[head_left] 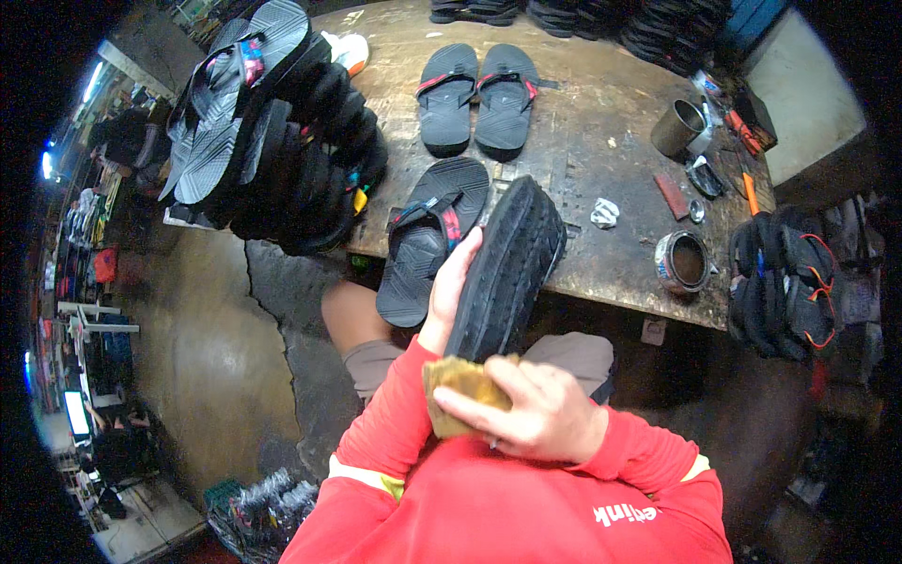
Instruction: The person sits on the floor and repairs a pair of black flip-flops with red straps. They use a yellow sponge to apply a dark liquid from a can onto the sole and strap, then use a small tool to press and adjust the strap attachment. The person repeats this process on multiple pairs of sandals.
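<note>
My left hand (451, 287) grips the side of a black sandal (512, 263) turned sole-up, its ribbed tread facing me and its far end leaning on the workbench edge. Pressed against the sandal's near end is a tan sponge-like pad (456, 390), held by my right hand (536, 409). Another black sandal with a red and blue strap (427, 235) lies strap-up beside my left hand, half over the bench edge.
A worn wooden workbench (601, 150) carries a pair of black sandals (479, 94), a metal cup (678, 127), a round tin (684, 261), a crumpled white scrap (604, 212) and small tools. Stacked sandals (272, 132) pile at the left; more sandals (785, 282) hang at the right.
</note>
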The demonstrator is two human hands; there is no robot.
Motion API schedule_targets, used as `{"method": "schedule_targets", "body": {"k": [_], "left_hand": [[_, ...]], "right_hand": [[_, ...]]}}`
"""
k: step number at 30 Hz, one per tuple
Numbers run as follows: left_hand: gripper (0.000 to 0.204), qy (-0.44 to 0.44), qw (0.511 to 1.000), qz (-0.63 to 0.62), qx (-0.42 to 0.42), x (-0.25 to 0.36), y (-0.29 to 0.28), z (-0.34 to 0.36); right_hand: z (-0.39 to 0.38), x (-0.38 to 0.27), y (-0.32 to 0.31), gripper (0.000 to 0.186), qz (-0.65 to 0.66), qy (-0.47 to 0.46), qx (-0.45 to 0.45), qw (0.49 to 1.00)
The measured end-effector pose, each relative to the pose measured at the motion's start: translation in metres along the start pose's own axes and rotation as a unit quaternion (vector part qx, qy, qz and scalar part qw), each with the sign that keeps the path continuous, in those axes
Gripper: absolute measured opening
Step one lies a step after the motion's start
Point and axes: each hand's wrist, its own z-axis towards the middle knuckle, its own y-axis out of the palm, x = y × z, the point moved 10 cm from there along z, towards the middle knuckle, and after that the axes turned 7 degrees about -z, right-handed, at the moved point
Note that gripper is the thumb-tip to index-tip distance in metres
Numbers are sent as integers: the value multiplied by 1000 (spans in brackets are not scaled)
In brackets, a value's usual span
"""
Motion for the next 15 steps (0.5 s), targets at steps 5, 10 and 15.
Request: {"method": "schedule_targets", "body": {"k": [5,10,15], "left_hand": [[57,-46,995,-59,-71,-21,3,-20],[59,-67,994,-77,-50,-33,-7,-33],[58,-98,968,-155,-173,-26,25,-38]], "right_hand": [[-16,94,3,73,-160,160,7,974],[-3,164,-42,57,-205,259,99,939],[7,78,-18,53,37,103,69,992]]}}
